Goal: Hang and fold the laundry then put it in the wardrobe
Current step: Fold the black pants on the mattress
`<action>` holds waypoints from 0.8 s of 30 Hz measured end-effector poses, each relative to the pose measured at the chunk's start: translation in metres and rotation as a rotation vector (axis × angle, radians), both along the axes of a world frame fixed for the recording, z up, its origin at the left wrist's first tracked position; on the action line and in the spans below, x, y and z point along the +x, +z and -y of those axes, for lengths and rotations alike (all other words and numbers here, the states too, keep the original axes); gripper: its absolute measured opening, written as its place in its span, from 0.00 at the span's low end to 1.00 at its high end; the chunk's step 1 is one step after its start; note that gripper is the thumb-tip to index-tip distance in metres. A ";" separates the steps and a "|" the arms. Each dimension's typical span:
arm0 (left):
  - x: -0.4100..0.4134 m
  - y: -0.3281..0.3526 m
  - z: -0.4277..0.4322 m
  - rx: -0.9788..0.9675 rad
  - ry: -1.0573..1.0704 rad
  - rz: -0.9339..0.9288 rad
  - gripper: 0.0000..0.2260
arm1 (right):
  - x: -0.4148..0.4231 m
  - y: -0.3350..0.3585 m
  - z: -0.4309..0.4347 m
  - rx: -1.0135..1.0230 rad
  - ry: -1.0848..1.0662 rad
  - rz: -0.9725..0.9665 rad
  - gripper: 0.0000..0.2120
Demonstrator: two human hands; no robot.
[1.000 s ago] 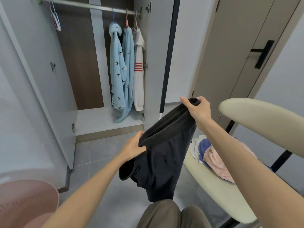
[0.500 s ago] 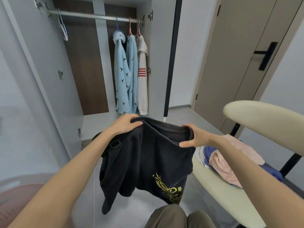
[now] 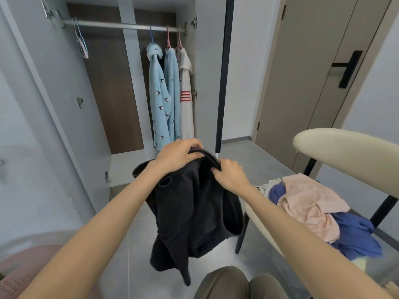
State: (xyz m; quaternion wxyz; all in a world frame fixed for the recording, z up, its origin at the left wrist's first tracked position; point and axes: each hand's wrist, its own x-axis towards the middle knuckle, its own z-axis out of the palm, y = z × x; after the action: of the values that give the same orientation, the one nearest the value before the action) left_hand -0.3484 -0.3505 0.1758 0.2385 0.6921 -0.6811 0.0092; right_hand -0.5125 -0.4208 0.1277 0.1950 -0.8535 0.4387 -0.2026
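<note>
Wardrobe (image 3: 54, 93) stands open at the far left, three garments (image 3: 166, 93) on its rail (image 3: 108, 24), and nearer, left of the clothes pile (image 3: 308, 203) on the chair (image 3: 345, 152), a black garment (image 3: 194, 212), perhaps a hoodie, hangs from the left hand (image 3: 177, 154) and right hand (image 3: 231, 178), both gripping its top edge.

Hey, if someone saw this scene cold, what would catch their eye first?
A black fleecy garment hangs mid-frame, its top edge gripped by the left hand and right hand. Behind it, light blue bird-print tops hang from the metal rail in the open wardrobe; pink and blue clothes lie heaped on the cream chair at right.
</note>
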 end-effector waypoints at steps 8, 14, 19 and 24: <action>0.009 -0.023 -0.005 0.092 0.140 0.144 0.16 | -0.007 0.044 0.021 0.159 -0.042 0.054 0.06; -0.009 -0.019 0.009 0.179 0.081 -0.331 0.10 | -0.013 0.051 0.015 0.747 -0.054 0.432 0.19; -0.028 -0.014 0.023 0.248 0.047 -0.438 0.12 | -0.019 0.054 0.005 0.955 -0.017 0.563 0.25; -0.042 -0.019 0.030 0.217 0.010 -0.447 0.11 | -0.019 0.045 0.008 1.066 -0.079 0.711 0.29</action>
State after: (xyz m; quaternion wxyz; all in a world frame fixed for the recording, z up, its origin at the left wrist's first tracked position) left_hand -0.3900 -0.3809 0.1572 0.3073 0.7021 -0.6049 -0.2161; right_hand -0.5314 -0.4291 0.1729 0.7183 -0.5034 0.4191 -0.2344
